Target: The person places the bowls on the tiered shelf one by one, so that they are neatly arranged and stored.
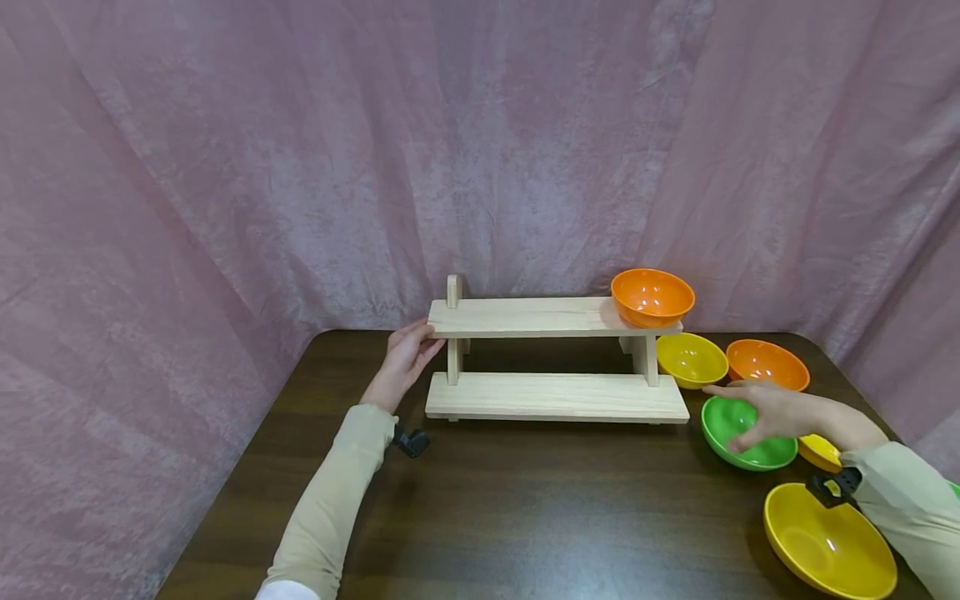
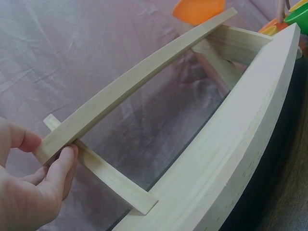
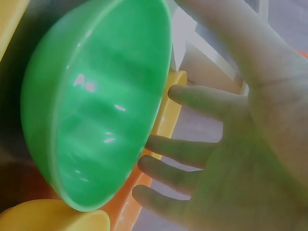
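A two-tier wooden shelf (image 1: 557, 398) stands at the back of the table. My left hand (image 1: 405, 360) pinches the left end of its upper board (image 2: 110, 94), thumb and fingers on opposite faces. On the right end of that board sits an orange bowl (image 1: 652, 298). My right hand (image 1: 780, 415) hovers over a green bowl (image 1: 727, 425), fingers spread and holding nothing. In the right wrist view the palm (image 3: 226, 159) faces the green bowl (image 3: 110, 106), fingertips near its rim. Whether they touch it I cannot tell.
Behind the green bowl are a small yellow bowl (image 1: 692, 360) and another orange bowl (image 1: 767, 363). A yellow bowl (image 1: 819, 452) is partly hidden under my right wrist. A larger yellow bowl (image 1: 828, 546) stands at the front right. A pink curtain (image 1: 480, 150) hangs behind the dark table (image 1: 525, 500).
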`<action>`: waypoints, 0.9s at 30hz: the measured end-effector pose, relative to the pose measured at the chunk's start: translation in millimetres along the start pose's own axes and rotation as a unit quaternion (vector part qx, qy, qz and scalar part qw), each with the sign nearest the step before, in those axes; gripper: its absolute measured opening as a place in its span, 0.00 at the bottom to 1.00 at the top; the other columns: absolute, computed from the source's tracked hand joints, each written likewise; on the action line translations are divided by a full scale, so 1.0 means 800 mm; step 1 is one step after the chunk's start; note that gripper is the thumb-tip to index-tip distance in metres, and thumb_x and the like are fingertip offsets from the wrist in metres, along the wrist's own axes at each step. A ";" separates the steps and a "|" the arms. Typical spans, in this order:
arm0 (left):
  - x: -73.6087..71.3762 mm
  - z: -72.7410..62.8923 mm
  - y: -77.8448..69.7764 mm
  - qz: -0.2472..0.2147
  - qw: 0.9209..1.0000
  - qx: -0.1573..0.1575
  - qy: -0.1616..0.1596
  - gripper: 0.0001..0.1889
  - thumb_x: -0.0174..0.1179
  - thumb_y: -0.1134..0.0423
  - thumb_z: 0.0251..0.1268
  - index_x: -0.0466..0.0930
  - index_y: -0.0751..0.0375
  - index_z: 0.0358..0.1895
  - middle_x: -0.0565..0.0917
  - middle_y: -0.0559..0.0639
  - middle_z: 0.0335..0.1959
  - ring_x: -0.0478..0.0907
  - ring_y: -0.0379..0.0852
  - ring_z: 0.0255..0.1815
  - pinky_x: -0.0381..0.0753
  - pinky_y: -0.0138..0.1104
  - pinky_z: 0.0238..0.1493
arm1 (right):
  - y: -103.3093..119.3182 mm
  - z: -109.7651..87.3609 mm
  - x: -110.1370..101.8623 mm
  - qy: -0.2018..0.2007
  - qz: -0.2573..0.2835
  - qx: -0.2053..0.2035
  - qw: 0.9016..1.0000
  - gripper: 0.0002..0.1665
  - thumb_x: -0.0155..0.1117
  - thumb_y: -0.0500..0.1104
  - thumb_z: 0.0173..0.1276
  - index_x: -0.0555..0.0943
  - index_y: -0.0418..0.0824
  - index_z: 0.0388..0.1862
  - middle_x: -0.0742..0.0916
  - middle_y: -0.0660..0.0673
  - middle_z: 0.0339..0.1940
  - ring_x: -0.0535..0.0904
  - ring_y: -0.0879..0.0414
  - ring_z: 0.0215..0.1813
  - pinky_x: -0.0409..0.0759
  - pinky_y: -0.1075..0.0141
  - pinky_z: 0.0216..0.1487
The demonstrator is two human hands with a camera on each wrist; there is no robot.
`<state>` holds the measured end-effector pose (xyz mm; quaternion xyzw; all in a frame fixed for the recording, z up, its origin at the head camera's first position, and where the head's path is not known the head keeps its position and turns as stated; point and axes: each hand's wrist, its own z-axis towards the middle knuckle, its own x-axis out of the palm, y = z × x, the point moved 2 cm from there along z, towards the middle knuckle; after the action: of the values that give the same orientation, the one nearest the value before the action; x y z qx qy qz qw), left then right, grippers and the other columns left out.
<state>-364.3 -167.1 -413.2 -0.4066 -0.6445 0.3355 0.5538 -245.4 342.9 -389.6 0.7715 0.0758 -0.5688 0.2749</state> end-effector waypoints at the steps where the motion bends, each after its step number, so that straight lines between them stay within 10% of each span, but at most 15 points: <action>1: 0.000 0.000 0.000 0.000 1.000 0.000 0.000 0.27 0.46 0.72 0.72 0.56 0.70 0.72 0.69 0.62 0.61 0.78 0.40 0.45 0.76 0.31 0.65 | -0.001 0.000 0.001 0.002 0.000 -0.001 1.000 0.56 0.78 0.58 0.46 0.68 0.29 0.67 0.75 0.23 0.60 0.71 0.27 0.60 0.73 0.32 0.56; 13: 0.002 0.001 -0.003 0.011 1.000 0.001 0.004 0.27 0.47 0.72 0.72 0.57 0.70 0.72 0.68 0.64 0.65 0.75 0.46 0.56 0.78 0.28 0.62 | -0.006 -0.004 0.011 0.038 0.008 0.053 0.998 0.65 0.82 0.54 0.40 0.60 0.30 0.72 0.64 0.15 0.64 0.62 0.19 0.62 0.70 0.28 0.54; 27: 0.001 -0.001 -0.002 0.001 1.000 -0.009 -0.009 0.27 0.47 0.72 0.72 0.57 0.69 0.73 0.70 0.61 0.61 0.78 0.40 0.45 0.80 0.26 0.58 | -0.010 -0.003 0.019 0.062 -0.003 0.076 0.995 0.73 0.85 0.52 0.34 0.53 0.38 0.75 0.58 0.16 0.66 0.57 0.18 0.62 0.67 0.25 0.53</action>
<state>-363.3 -167.2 -411.4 -0.4091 -0.6521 0.3334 0.5442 -242.1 347.7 -405.5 0.8238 0.0517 -0.5247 0.2084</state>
